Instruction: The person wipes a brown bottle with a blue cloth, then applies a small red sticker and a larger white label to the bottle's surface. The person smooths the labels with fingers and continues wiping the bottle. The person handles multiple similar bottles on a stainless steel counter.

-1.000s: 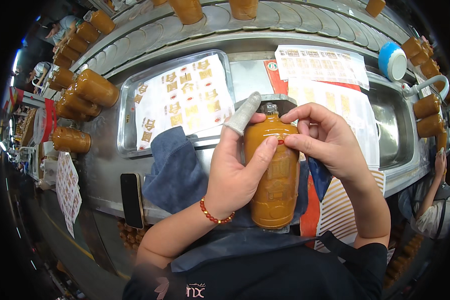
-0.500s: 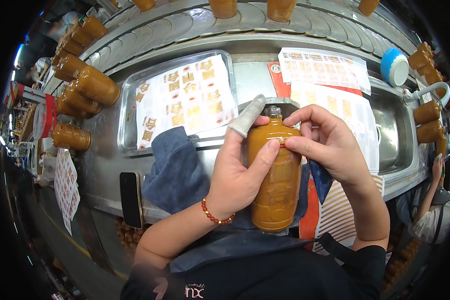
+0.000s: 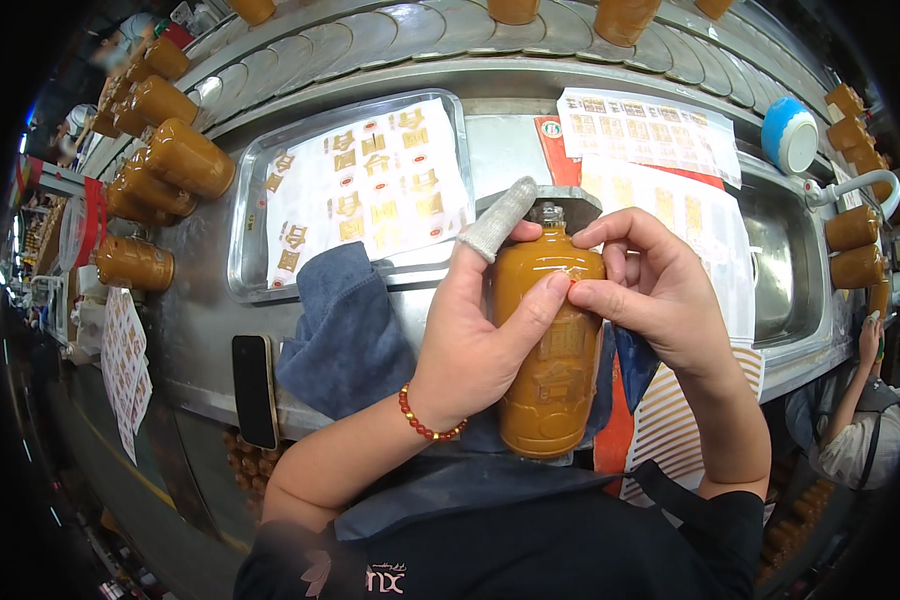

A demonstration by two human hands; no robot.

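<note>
A brown-amber glass bottle (image 3: pixel 550 400) with raised patterns leans towards me at the table's front edge, its clear narrow neck pointing away. My left hand (image 3: pixel 485 340) wraps its left side, a grey knitted cover (image 3: pixel 500 220) on one finger and the thumb pressed on the shoulder. My right hand (image 3: pixel 660 290) grips the shoulder from the right, fingers curled near the neck. Between the two thumb tips shows a bit of a small red label (image 3: pixel 573 283), mostly hidden. Behind the neck is a grey metal holder (image 3: pixel 570 198).
Left lies a metal tray (image 3: pixel 240 240) with a sheet of gold labels (image 3: pixel 375 190), then a blue cloth (image 3: pixel 345 320) and a phone (image 3: pixel 255 390). Label sheets (image 3: pixel 650 130) and a sink (image 3: pixel 790 260) are right. Brown bottles (image 3: pixel 190 160) crowd the left; a conveyor (image 3: pixel 370 50) runs behind.
The bottle has turned a little in my hands, bringing a different raised pattern to the front. Less of the red label shows. Bottles on the conveyor have moved right.
</note>
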